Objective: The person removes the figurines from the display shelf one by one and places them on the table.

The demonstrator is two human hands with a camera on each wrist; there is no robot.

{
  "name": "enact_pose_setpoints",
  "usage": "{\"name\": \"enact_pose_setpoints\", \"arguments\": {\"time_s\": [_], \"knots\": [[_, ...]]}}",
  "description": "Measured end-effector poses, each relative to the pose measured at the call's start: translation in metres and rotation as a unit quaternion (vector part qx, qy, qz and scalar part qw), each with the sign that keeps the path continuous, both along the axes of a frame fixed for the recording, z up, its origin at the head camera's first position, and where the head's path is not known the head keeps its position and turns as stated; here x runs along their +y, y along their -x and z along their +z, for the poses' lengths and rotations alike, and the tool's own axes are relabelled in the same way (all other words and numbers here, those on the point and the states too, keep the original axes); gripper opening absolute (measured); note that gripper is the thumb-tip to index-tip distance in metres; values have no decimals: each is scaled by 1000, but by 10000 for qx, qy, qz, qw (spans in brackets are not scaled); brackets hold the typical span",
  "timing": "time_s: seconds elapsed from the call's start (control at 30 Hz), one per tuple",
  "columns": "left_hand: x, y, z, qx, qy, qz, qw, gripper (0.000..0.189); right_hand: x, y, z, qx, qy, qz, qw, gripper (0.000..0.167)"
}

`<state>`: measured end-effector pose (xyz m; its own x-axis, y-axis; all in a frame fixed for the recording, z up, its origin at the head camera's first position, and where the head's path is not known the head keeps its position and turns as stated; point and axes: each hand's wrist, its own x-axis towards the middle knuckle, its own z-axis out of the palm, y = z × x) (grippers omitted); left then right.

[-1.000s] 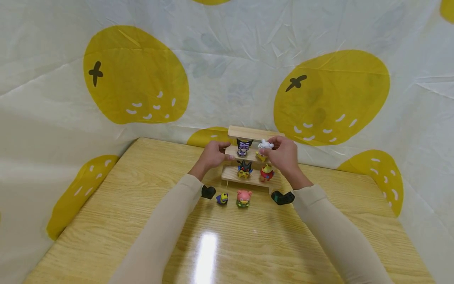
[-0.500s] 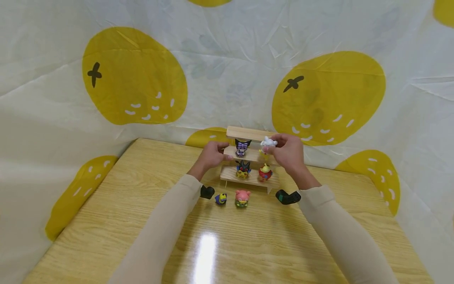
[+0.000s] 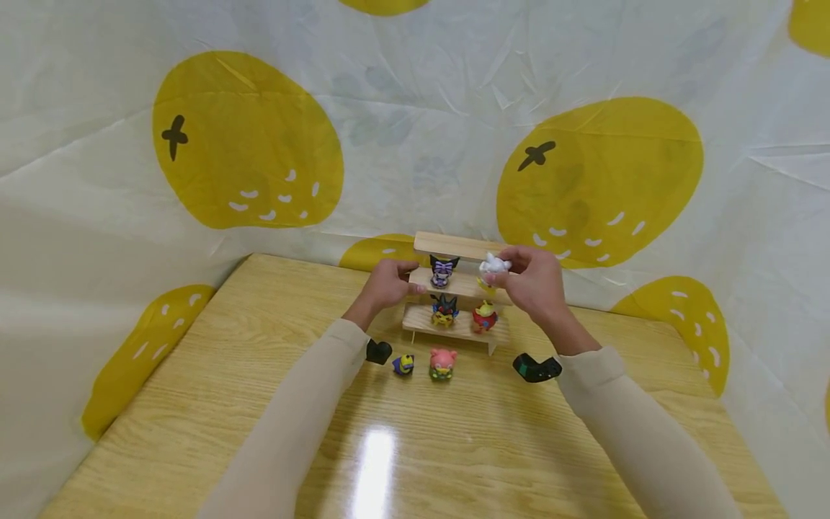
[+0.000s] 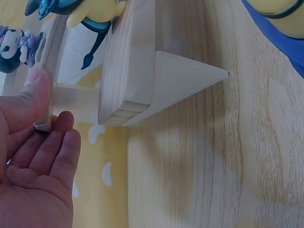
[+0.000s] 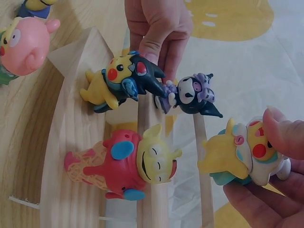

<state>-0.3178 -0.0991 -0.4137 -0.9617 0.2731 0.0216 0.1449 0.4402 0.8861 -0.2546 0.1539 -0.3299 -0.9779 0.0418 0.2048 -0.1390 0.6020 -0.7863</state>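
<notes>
Left hand (image 3: pixel 385 282) pinches the rack (image 4: pixel 133 61) at the left end of its middle tier (image 3: pixel 465 282), thumb over, fingers under. Right hand (image 3: pixel 534 281) is closed round the white figure (image 3: pixel 494 267), thumb at its hood; figure is over the right part of the middle tier, can't tell if its feet touch the board. Status, my read: loading looks a bit over half done. On the rack: bow figure (image 3: pixel 444 272) on the middle tier; black-hood figure (image 3: pixel 444 311) and red figure (image 3: pixel 484 317) on the bottom tier (image 3: pixel 465 326), all upright. Left, as I see it: set down and release the white one, then maybe the blue figure (image 3: pixel 404 365) and pink figure (image 3: pixel 442 365), both on the counter (image 3: pixel 454 447) in front. No figure visible on the top tier (image 3: pixel 454 244)
</notes>
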Motion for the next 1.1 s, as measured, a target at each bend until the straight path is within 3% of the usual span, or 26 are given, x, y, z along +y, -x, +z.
{"name": "enact_pose_setpoints", "arguments": {"time_s": [0.3, 1.1], "knots": [[1, -1, -1, -3, 18, 58, 10000, 62, 5, -11, 2, 202, -93, 207, 9995, 33], [2, 1, -1, -73, 59, 85, 9999, 63, 7, -36, 9, 68, -136, 421, 9990, 35]]}}
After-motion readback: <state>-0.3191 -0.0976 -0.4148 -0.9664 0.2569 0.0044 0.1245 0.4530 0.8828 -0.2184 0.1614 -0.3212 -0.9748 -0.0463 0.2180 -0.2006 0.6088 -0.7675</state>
